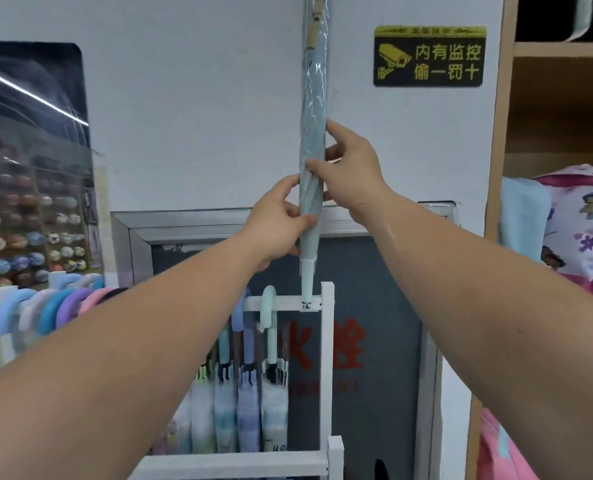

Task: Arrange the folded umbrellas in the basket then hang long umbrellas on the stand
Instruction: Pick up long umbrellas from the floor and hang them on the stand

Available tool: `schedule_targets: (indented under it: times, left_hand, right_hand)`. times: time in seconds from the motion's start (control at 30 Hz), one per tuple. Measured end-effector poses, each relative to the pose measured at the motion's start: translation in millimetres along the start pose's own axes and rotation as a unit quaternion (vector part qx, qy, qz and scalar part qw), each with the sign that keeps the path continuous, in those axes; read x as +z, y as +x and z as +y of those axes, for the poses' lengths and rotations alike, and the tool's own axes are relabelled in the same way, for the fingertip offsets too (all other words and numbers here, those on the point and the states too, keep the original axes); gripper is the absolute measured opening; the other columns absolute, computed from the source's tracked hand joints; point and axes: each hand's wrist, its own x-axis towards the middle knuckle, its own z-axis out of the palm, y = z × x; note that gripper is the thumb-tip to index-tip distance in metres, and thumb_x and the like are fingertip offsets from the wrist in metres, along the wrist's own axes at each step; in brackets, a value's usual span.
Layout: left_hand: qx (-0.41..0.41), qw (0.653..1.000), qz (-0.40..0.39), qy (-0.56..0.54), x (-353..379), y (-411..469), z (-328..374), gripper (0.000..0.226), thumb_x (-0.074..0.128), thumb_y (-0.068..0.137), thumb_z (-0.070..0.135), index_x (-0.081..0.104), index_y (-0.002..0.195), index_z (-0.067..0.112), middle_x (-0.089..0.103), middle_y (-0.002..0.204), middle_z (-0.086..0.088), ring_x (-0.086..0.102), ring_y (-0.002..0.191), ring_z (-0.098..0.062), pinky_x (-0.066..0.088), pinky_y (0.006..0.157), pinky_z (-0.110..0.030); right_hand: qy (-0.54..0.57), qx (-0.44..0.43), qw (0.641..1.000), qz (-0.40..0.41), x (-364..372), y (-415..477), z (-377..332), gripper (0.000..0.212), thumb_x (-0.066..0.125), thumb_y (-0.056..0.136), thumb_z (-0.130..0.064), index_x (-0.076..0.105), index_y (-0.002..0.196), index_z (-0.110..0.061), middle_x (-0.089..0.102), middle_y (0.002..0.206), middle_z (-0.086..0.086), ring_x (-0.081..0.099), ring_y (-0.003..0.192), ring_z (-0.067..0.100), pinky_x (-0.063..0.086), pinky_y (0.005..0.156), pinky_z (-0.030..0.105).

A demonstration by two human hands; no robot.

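Observation:
I hold a long pale blue-grey umbrella (314, 98) in a clear sleeve upright, tip up past the top edge. Its mint handle end points down and touches the white stand's top rail (281, 303) beside the right post. My left hand (277, 223) grips the lower shaft. My right hand (350, 168) pinches it just above. Three long umbrellas hang from the rail by hooked handles, the nearest with a mint handle (269, 306); they have pale canopies. No basket or folded umbrellas are visible.
A row of pastel hooked handles (56, 306) sits at the left, under a display of small balls (32, 237). A black and yellow camera sign (428, 57) is on the white wall. Wooden shelves with a pink backpack (579, 223) stand at the right.

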Motion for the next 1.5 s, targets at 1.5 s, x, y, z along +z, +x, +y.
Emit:
schedule_targets:
  times: [1.5]
  left_hand:
    - [-0.003,1.0,-0.005,-0.011,-4.6,27.3,-49.3,0.033,0.064,0.097,0.021,0.05,0.126,0.028,0.071,0.11,-0.006,0.072,0.095,-0.021,0.062,0.064,-0.038]
  right_hand:
    - [-0.12,0.11,0.975,-0.154,29.0,-93.0,118.1,0.053,0.084,0.073,-0.027,0.048,0.112,-0.032,0.071,0.086,0.007,0.069,0.077,0.018,0.055,0.067,0.034]
